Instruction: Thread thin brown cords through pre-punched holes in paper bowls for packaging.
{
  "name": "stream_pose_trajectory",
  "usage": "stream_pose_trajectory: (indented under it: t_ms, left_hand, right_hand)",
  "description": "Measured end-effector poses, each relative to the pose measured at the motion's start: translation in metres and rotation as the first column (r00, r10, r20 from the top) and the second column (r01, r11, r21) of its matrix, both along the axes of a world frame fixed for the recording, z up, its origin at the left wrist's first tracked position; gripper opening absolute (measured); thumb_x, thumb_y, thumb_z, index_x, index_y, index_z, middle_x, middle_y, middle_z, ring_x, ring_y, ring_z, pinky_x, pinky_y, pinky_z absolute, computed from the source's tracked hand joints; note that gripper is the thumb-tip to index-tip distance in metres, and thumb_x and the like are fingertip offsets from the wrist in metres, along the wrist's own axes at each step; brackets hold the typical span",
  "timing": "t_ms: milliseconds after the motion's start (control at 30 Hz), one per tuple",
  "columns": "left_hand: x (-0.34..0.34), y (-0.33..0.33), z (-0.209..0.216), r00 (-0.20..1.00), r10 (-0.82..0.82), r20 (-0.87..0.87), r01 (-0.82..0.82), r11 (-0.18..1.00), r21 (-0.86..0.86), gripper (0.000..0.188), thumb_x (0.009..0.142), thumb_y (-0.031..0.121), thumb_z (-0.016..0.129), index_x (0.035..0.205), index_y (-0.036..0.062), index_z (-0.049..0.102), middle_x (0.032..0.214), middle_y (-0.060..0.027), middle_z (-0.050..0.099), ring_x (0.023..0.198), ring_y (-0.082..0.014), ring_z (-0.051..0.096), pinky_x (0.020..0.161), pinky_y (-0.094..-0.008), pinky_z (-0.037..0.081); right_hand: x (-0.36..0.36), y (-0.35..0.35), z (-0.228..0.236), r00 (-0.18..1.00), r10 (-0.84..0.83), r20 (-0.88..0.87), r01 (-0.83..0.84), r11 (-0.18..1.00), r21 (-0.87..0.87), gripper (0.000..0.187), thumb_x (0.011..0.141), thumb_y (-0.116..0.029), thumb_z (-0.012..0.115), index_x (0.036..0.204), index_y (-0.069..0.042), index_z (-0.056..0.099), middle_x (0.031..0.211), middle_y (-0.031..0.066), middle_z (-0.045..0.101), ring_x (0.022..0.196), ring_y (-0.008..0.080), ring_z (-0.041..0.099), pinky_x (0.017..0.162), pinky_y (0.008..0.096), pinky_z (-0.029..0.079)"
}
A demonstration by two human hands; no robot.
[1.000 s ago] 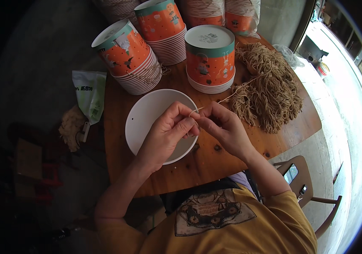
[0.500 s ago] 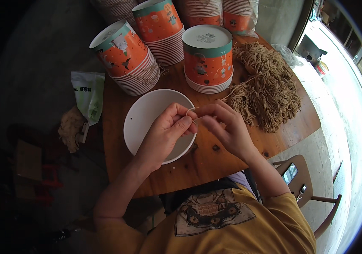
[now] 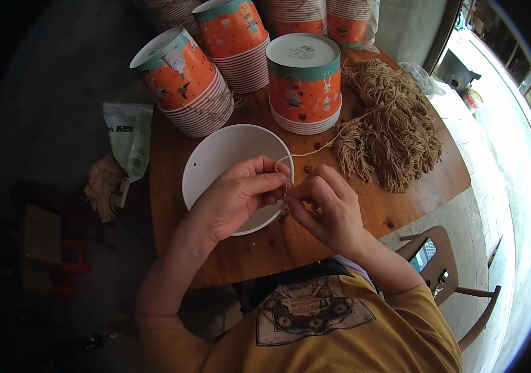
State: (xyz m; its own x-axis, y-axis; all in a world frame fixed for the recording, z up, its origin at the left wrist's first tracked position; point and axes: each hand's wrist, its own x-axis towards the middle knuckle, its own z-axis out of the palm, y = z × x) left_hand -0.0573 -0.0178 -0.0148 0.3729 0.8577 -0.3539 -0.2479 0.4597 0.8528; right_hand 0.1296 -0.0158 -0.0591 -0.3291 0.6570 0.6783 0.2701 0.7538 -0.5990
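While the left hand [image 3: 240, 189] pinches a loop of string [image 3: 306, 153] between thumb and fingers, the right hand [image 3: 329, 205], just beside it, grips the same strand at its fingertips. The string runs right and far (pale against the table [image 3: 240, 264]) to the heap [image 3: 396, 127]. Beneath the left hand stands the bowl [image 3: 210, 163]; an orange tub stack [image 3: 306, 90] stands at the far side.
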Motion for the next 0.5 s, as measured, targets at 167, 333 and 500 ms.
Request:
stream_pose_trajectory:
  t_ms: [167,333,500]
  left_hand:
    - [0.002,-0.003,0.001,1.0,-0.001,-0.003,0.001,0.999,0.033,0.014,0.09,0.008,0.058,0.104,0.0053,0.056,0.095,-0.001,0.057,0.086,-0.0078,0.053,0.078,-0.0218,0.041]
    - [0.006,-0.007,0.005,0.996,0.0,-0.085,0.011,0.99,0.137,0.013,0.086,0.002,0.058,0.098,0.0054,0.052,0.093,-0.0012,0.056,0.085,-0.0085,0.053,0.077,-0.0233,0.043]
    - [0.011,-0.006,0.007,0.992,0.045,-0.117,-0.026,0.987,0.16,0.013,0.085,0.001,0.057,0.095,0.0051,0.051,0.09,-0.0017,0.055,0.083,-0.0088,0.054,0.075,-0.0238,0.045]
  right_hand:
    - [0.007,0.003,0.003,0.99,0.138,0.015,-0.137,0.99,-0.01,0.022,0.075,-0.009,0.071,0.093,-0.005,0.059,0.079,0.0074,0.051,0.074,0.0258,0.055,0.062,0.0369,0.047]
    - [0.007,0.028,0.021,0.999,0.033,0.022,-0.033,0.999,0.003,0.02,0.077,-0.009,0.07,0.095,-0.006,0.061,0.102,0.01,0.056,0.097,0.0294,0.055,0.083,0.0393,0.046]
    - [0.011,0.04,0.026,0.978,0.192,0.083,-0.192,0.981,0.0,0.018,0.078,-0.008,0.068,0.093,-0.003,0.059,0.112,0.0106,0.054,0.106,0.0302,0.053,0.089,0.0386,0.046]
